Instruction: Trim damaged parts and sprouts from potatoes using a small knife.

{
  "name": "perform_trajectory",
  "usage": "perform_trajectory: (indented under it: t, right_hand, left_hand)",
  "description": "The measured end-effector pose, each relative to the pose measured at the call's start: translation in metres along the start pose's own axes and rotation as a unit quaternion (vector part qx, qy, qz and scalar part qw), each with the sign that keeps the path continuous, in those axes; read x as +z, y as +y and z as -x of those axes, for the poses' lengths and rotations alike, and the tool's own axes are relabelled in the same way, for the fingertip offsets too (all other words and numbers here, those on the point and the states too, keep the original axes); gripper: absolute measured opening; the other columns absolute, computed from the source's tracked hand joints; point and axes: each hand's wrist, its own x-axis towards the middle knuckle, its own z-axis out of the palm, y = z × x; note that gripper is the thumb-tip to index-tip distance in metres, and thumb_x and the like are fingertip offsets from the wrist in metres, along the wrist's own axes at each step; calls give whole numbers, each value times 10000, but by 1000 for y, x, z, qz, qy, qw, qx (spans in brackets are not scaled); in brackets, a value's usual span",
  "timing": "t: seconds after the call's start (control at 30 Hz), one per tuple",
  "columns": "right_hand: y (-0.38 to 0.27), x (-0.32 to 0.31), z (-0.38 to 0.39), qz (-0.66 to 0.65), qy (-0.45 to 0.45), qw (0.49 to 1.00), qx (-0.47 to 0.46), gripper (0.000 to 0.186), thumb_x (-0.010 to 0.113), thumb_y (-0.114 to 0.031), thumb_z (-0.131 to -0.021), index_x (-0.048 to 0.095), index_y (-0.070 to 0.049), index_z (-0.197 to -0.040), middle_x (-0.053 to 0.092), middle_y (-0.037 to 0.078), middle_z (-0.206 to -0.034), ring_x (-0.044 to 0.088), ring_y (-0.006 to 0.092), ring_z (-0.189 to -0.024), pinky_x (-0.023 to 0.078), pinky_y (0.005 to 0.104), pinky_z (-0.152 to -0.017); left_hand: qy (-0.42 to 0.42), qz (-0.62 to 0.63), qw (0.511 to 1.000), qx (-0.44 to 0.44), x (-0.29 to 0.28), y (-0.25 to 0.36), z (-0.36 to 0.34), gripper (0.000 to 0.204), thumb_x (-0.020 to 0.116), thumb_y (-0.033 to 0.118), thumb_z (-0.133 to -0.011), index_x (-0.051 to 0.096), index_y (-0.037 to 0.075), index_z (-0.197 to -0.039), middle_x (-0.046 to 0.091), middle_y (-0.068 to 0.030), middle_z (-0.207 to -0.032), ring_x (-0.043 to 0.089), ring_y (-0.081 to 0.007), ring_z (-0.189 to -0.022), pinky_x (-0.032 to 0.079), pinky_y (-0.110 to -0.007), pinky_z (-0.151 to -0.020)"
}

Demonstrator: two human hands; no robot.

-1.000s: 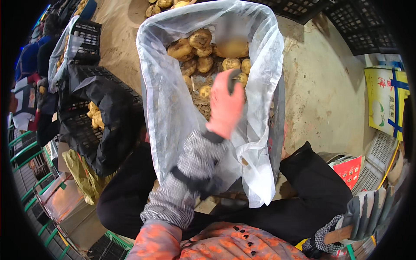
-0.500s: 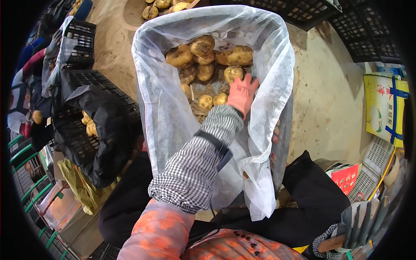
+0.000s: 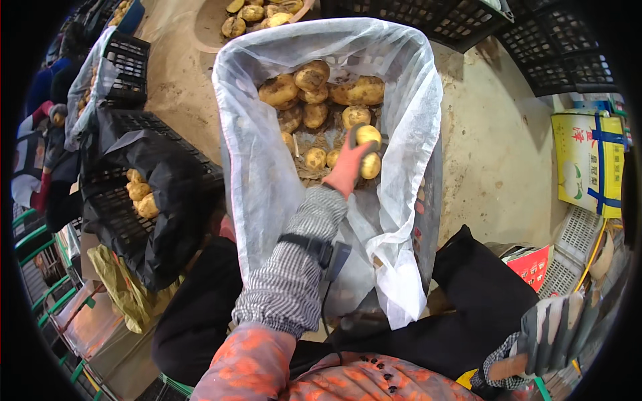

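A white bag lines a crate and holds several dirty yellow potatoes. My left hand, in an orange glove, reaches down into the bag from below. Its fingers are closed on a small potato, and a second small potato sits against the palm. The checked sleeve carries a black wrist strap. My right hand, in a grey striped glove, rests at the lower right over my dark trouser leg, fingers extended, with nothing in it.
A black crate lined with a black bag holds a few potatoes at the left. More black crates stand at the top right. A potato pile lies at the top. A yellow box is at the right. Other people work at far left.
My left hand has moved deeper into the white bag, away from me, and has closed on small potatoes. The bag looms larger as my head has come closer.
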Motion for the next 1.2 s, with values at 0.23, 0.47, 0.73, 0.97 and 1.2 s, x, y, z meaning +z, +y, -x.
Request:
perform_trajectory:
  t: [0.23,0.47,0.73,0.97,1.2]
  right_hand:
    - [11,43,3,173,-25,985,-6,284,444,-317,-998,503,-52,-1080,575,91,-742,527,158,-530,455,274,-488]
    - [75,76,2,443,-148,859,211,337,543,-230,-941,575,50,-1125,656,92,-777,580,106,-598,472,242,-562]
    - [108,88,4,382,-158,830,375,457,520,-459,-966,591,-21,-859,552,47,-625,509,102,-530,405,239,-493]
    - [124,89,1,336,-110,886,302,453,480,-458,-985,571,-24,-889,564,61,-684,524,124,-560,432,263,-500]
    - [118,85,-7,295,-118,876,364,382,473,-386,-998,547,-32,-878,564,65,-699,531,137,-569,436,274,-492]
  left_hand:
    - [-257,449,855,-21,6,97,144,614,565,325,-916,367,-18,-1385,485,-274,-1326,627,-439,-1004,544,-566,-841]
    - [-293,505,811,-33,18,152,248,673,518,481,-930,406,-22,-1363,529,-242,-1295,640,-390,-1008,554,-523,-844]
    - [-123,222,959,127,-1,169,289,570,444,412,-984,437,-30,-1344,565,-211,-1272,635,-317,-1061,540,-434,-906]
    - [-106,171,963,181,14,169,286,662,345,498,-998,348,-22,-1409,513,-220,-1330,634,-345,-1039,542,-432,-899]
    - [-52,-28,949,309,19,176,293,554,392,409,-1006,308,63,-1431,513,-191,-1329,635,-271,-1045,560,-382,-864]
